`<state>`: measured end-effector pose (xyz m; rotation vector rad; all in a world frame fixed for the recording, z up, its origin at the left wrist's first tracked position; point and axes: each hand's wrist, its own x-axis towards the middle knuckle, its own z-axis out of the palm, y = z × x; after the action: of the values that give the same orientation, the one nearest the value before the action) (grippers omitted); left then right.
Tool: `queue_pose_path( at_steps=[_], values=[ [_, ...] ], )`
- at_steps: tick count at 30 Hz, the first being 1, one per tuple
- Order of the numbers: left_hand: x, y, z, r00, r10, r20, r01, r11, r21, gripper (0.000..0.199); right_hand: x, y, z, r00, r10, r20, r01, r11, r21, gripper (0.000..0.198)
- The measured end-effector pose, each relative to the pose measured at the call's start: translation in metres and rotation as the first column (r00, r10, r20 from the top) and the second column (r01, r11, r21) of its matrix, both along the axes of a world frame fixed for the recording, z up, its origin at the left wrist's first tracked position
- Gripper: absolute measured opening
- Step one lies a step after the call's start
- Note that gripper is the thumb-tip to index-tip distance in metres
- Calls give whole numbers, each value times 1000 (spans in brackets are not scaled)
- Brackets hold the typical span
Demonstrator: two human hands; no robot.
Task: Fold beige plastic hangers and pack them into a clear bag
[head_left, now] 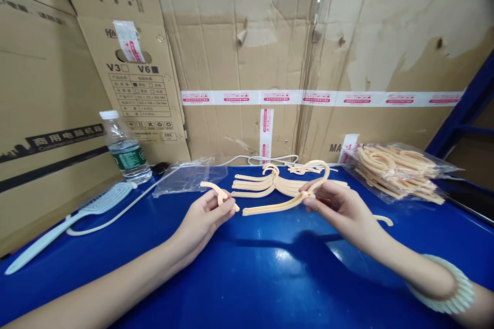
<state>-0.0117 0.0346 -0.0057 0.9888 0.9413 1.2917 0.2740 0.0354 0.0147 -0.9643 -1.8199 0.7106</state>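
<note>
My left hand [211, 212] is closed on a small curved beige plastic piece [210, 186], which sticks out past the fingertips; part of it is hidden by the fingers. A beige plastic hanger [274, 206] with a round hook is pinched in my right hand [337, 203] near the base of the hook, one arm of it pointing left. The two held parts are apart, raised over the blue table [247, 288]. Behind them several similar hangers [252, 185] lie side by side with their hooks together.
Clear bags of beige hangers [397, 169] are stacked at the right. Loose small beige pieces [304, 168] lie at the back. To the left are a water bottle [129, 151], a pale hairbrush [104, 199], a cable and a clear plastic bag [189, 177]. Cardboard [239, 56] walls the table's back.
</note>
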Motion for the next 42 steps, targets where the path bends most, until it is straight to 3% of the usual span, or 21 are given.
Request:
queue_pose_path(
  at_steps=[8,14,21,33,42],
  values=[
    [3,-4,1,998,-57,-24,56,998,-36,42,-1,-1,-1,1000,2,12,-3,998,70,16],
    [3,-7,1,976,-219,-11,218,972,-89,34,-4,-6,4,999,-12,39,6,987,160,10],
    [3,-7,2,958,-283,39,285,957,-58,28,-1,-5,1,995,-93,41,81,968,239,10],
    [5,-8,3,950,-303,77,310,946,-92,26,-5,-8,0,993,-72,91,29,911,411,5],
    [3,-8,2,940,-313,133,326,941,-90,21,-5,-12,-5,986,-117,117,57,904,423,5]
  ],
)
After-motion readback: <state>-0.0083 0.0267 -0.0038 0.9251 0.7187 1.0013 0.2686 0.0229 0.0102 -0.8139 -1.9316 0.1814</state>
